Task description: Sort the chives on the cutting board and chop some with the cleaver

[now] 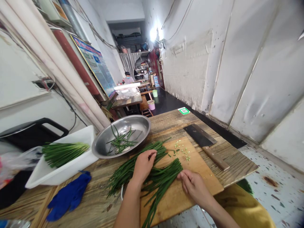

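Two bunches of green garlic chives lie on a wooden cutting board (171,205). Over the farther bunch (128,167) is my left hand (145,164), its thumb and fingers curled together; whatever is between them is too small to make out. My right hand (193,186) is closed at the trimmed ends of the nearer bunch (163,177), fingertips pinched on the chives at its edge. Small cut pieces of chive (182,150) are scattered at the board's far side. A cleaver (201,139) with a wooden handle lies flat to the right, beyond the board.
A steel bowl (142,136) holding loose chives stands behind the board. On the left are a white tub (61,175) with another chive bunch and a blue glove (70,196). A green QR card (184,110) lies at the table's far edge. Farther back, a person (128,78) is at another table.
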Demonstrator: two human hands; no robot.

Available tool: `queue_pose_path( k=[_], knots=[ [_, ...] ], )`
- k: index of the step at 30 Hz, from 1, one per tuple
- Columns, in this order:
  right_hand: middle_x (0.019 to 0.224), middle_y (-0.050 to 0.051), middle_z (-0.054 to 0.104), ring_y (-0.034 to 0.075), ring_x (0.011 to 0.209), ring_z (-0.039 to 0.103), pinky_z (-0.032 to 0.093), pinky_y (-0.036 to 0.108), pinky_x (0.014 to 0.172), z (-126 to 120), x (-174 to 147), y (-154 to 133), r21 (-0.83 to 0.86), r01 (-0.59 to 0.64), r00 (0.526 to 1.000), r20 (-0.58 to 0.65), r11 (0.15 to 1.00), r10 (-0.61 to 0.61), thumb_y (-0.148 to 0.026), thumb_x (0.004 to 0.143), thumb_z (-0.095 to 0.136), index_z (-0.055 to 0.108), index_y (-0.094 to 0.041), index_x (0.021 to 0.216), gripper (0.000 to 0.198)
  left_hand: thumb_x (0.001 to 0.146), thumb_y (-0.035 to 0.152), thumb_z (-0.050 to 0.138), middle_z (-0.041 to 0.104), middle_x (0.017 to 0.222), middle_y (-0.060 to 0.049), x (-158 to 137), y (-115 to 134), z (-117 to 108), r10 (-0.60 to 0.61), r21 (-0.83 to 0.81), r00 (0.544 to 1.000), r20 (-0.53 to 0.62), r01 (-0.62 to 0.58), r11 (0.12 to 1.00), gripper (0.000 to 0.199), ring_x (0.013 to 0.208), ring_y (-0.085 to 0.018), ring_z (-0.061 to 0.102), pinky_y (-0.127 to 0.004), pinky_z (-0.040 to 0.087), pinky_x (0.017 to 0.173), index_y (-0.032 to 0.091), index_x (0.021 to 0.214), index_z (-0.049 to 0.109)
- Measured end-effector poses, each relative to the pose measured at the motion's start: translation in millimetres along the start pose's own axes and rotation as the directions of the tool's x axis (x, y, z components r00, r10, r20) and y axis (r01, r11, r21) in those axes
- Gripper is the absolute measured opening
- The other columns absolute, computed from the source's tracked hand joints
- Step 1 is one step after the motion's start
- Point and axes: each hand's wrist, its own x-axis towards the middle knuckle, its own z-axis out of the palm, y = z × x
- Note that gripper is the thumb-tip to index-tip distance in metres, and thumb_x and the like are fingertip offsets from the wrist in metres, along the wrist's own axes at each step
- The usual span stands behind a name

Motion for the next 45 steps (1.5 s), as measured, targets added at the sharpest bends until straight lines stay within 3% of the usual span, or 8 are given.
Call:
queue_pose_path(
  k=[6,13,23,27,31,34,37,45],
  knots=[
    [0.043,-0.006,0.040,0.010,0.040,0.041,0.032,0.020,0.042,-0.9,-0.4,-0.3,-0.030,0.009,1.000,-0.005,1.000,-0.010,-0.040,0.092,0.033,0.056,-0.017,0.076,0.036,0.082,0.027,0.050,0.061,0.111,-0.004,-0.3,0.4,-5.1,0.151,0.107,0.985,-0.079,-0.142,0.984,0.027,0.105,-0.020,0.052,-0.038,0.034,0.093,0.028,0.104,0.065],
    [0.043,-0.006,0.040,0.010,0.039,0.041,0.031,0.021,0.042,-0.7,-0.1,0.0,-0.009,-0.006,1.000,0.005,1.000,0.006,-0.043,0.092,0.032,0.055,-0.017,0.076,0.038,0.078,0.026,0.055,0.068,0.103,-0.004,-10.5,17.8,-33.4,0.140,0.061,0.919,0.369,-0.174,0.983,0.027,0.096,-0.022,0.053,-0.035,0.032,0.087,0.030,0.101,0.068],
    [0.043,-0.005,0.043,0.010,0.040,0.042,0.032,0.020,0.042,-0.6,-0.3,-1.4,-0.007,0.006,1.000,-0.004,1.000,-0.006,-0.042,0.091,0.034,0.057,-0.017,0.075,0.038,0.071,0.024,0.061,0.071,0.080,-0.003,-12.3,11.4,-34.4,0.049,0.170,0.971,0.234,-0.091,0.981,0.014,0.085,-0.022,0.056,-0.037,0.030,0.085,0.027,0.075,0.073],
    [0.043,-0.005,0.042,0.010,0.039,0.041,0.031,0.020,0.041,1.6,-0.2,1.4,0.021,0.008,1.000,-0.017,1.000,-0.007,-0.043,0.091,0.033,0.057,-0.016,0.075,0.039,0.076,0.027,0.053,0.070,0.084,-0.004,-4.5,18.0,-40.1,0.064,0.061,0.990,0.123,-0.072,0.996,0.019,0.081,-0.019,0.059,-0.032,0.040,0.080,0.020,0.082,0.070],
    [0.042,-0.006,0.041,0.010,0.038,0.040,0.030,0.020,0.041,2.5,0.1,3.9,0.032,0.016,1.000,-0.018,0.999,-0.015,-0.042,0.091,0.033,0.055,-0.017,0.073,0.038,0.078,0.023,0.046,0.067,0.076,-0.004,6.0,27.9,-14.4,0.003,-0.188,0.968,0.253,0.046,0.981,0.029,0.061,-0.013,0.059,-0.025,0.045,0.062,0.013,0.098,0.063],
    [0.042,-0.006,0.041,0.010,0.038,0.040,0.030,0.020,0.041,1.5,-0.1,2.5,0.023,0.016,1.000,-0.016,1.000,-0.016,-0.040,0.091,0.034,0.055,-0.017,0.074,0.036,0.078,0.021,0.044,0.068,0.080,-0.004,8.2,30.4,9.9,-0.012,-0.218,0.968,0.250,0.069,0.974,0.034,0.068,-0.014,0.061,-0.026,0.047,0.068,0.013,0.107,0.061],
    [0.043,-0.006,0.041,0.010,0.039,0.041,0.029,0.020,0.041,-0.3,-0.2,-0.8,0.011,0.018,1.000,-0.006,1.000,-0.018,-0.038,0.091,0.034,0.056,-0.017,0.073,0.035,0.078,0.023,0.047,0.070,0.078,-0.004,5.8,29.0,21.4,-0.012,-0.213,0.976,0.216,0.059,0.975,0.029,0.078,-0.017,0.063,-0.028,0.047,0.077,0.014,0.098,0.066],
    [0.043,-0.005,0.043,0.011,0.040,0.043,0.032,0.020,0.043,-1.6,0.2,-5.8,-0.006,0.007,1.000,-0.007,1.000,-0.007,-0.036,0.091,0.034,0.057,-0.018,0.073,0.034,0.074,0.030,0.054,0.070,0.074,-0.004,2.4,27.6,25.2,-0.089,-0.286,0.979,0.185,0.141,0.948,0.024,0.066,-0.016,0.062,-0.026,0.048,0.064,0.014,0.083,0.069]
  ],
)
